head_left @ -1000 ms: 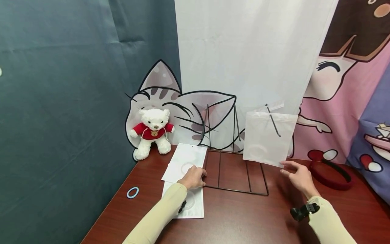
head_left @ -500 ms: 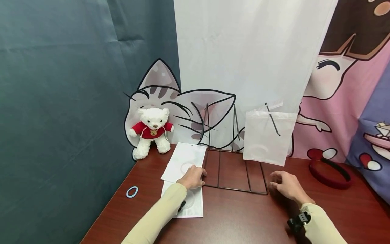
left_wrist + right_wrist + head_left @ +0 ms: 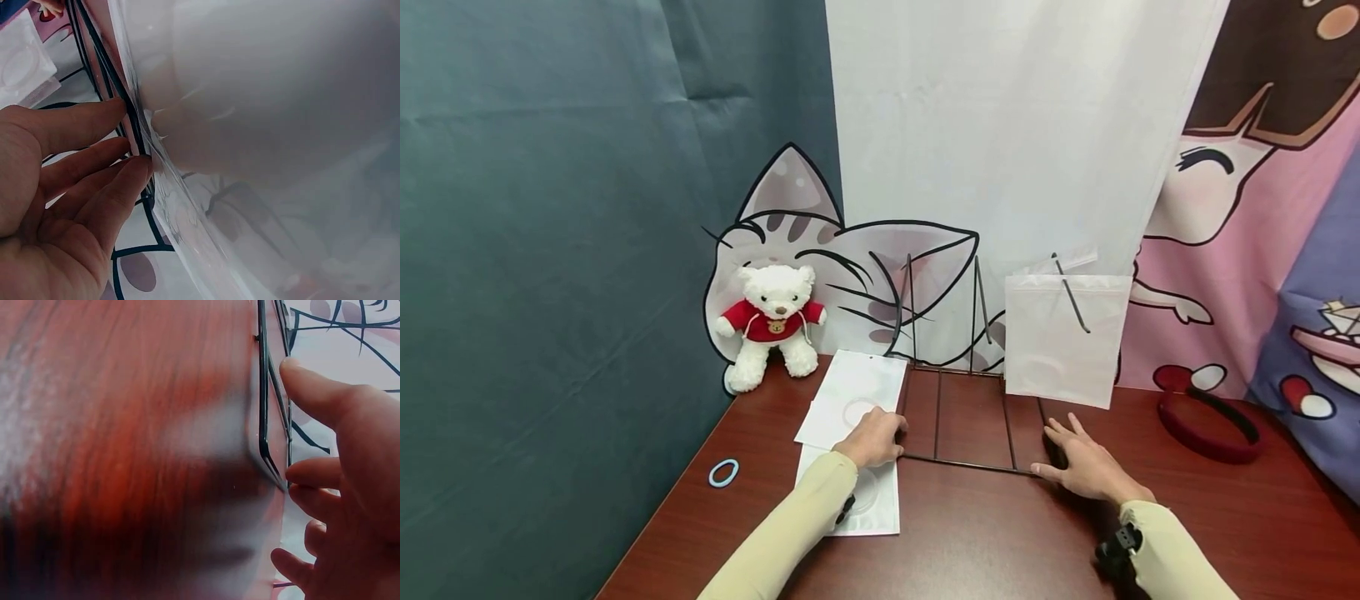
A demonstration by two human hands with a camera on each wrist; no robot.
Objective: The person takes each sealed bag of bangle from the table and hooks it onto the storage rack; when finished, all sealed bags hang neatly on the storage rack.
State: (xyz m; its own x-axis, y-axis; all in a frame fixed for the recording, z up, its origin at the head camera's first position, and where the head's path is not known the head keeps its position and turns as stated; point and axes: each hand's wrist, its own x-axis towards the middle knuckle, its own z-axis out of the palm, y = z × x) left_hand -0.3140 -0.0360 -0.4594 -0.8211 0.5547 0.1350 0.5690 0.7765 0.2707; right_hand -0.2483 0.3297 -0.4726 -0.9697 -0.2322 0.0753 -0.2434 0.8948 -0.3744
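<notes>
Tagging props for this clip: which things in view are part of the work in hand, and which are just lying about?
In use:
left hand, on the flat white pouches at the rack's left edge
right hand, fingers spread at the wire rack front right corner
white pouch hung on the rack

Lying about:
teddy bear
blue hair tie
red headband

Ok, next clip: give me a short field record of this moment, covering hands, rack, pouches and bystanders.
left hand: rests on white pouches, fingers at the wire rack's left edge
right hand: flat, fingers spread, on the rack's front right corner
hung pouch: on the rack's right prong
table: reddish wood
others: teddy bear, blue ring, red headband
</notes>
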